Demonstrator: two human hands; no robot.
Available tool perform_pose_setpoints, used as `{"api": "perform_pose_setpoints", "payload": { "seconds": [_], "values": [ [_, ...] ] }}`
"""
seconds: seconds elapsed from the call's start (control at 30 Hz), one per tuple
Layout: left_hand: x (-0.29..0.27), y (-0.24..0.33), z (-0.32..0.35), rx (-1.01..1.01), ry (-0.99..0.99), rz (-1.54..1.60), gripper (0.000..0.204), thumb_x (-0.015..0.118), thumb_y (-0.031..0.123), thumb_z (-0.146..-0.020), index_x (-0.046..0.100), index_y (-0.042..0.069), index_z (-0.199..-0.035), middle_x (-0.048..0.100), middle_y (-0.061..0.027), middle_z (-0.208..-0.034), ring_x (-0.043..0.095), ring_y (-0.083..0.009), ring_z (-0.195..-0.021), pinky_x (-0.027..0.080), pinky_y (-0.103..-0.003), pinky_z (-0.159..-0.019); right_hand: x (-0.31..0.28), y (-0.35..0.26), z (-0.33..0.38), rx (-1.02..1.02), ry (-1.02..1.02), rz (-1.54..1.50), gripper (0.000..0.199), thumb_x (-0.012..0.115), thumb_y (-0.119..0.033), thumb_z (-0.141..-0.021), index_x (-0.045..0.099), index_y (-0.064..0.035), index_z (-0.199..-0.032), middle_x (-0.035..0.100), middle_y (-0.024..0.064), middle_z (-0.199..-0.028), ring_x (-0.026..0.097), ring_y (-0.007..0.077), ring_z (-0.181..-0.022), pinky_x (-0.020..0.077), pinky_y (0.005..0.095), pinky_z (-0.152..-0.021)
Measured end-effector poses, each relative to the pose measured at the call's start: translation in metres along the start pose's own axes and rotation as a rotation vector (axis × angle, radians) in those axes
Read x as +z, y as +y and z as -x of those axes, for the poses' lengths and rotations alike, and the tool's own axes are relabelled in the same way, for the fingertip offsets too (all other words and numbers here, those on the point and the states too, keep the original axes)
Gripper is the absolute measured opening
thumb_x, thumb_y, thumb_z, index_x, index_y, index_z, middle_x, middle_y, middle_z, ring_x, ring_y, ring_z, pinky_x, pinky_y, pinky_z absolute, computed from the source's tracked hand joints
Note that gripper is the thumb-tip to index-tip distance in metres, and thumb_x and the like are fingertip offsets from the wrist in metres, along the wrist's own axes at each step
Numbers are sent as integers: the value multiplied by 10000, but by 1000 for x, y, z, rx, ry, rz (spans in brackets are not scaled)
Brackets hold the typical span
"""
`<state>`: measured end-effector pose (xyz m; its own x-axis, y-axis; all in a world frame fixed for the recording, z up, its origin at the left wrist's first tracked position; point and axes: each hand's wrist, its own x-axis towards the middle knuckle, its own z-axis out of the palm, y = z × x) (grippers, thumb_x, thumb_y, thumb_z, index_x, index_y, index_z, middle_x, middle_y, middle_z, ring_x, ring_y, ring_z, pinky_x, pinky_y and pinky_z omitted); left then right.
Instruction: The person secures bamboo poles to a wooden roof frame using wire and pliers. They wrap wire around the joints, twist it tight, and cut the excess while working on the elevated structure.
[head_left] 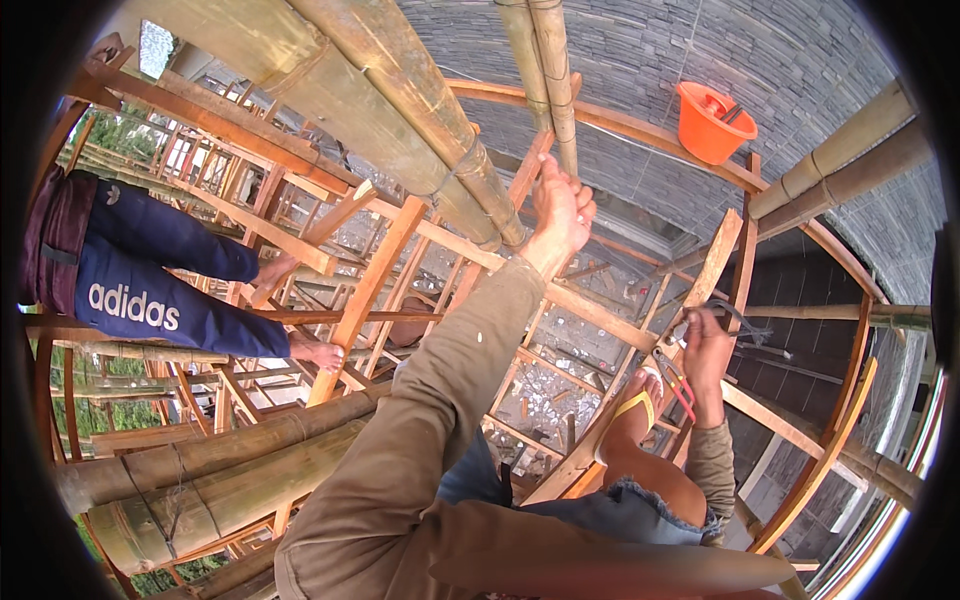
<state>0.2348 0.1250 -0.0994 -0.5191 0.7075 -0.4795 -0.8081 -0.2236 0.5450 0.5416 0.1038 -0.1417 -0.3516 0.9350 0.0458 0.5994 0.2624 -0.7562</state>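
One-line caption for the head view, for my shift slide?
On bamboo scaffolding, left hand grips a pole; right hand holds red-handled pliers; orange bucket above.

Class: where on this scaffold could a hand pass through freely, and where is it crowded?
Open gaps lie between the wooden rails below the left hand. It is crowded at the right hand, gripping pliers beside the sandalled foot.

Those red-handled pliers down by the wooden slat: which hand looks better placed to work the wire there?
The right hand. It is shut on the pliers at the slat, while the left hand is up gripping the bamboo pole.
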Motion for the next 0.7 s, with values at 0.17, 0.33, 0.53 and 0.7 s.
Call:
{"api": "perform_pose_setpoints", "payload": {
  "seconds": [0.17,0.33,0.53,0.7],
  "values": [
    [7,-5,-3,108,-56,-97,471,388,571,-1053,357,156,-833,280,35,-618,263,-90,-463,203,-256,-362,8,-22,33,-384,-773,-372,140,600,-127,-984,617,10,-960,612,116,-655,594,219,-517,465,352,-480],
    [6,15,-15,-47,47,98,455,375,561,-1060,353,159,-847,277,38,-644,258,-89,-476,214,-254,-370,-28,-13,-7,192,-227,-1120,248,531,-199,-1048,620,32,-1045,473,-13,-583,379,50,-445,329,214,-413],
    [28,22,-16,156,-78,-57,474,403,568,-1051,350,150,-835,281,31,-663,266,-95,-489,234,-253,-396,8,-17,22,-250,-803,-341,171,557,-132,-1014,663,0,-994,529,1,-634,496,83,-519,355,227,-440],
    [21,65,-24,117,-14,4,511,386,617,-1034,353,144,-844,279,31,-635,291,-90,-478,238,-248,-379,-38,-4,8,220,-507,-1510,192,603,-166,-1011,634,23,-1018,566,4,-718,479,60,-534,375,181,-450]
  ]
}}
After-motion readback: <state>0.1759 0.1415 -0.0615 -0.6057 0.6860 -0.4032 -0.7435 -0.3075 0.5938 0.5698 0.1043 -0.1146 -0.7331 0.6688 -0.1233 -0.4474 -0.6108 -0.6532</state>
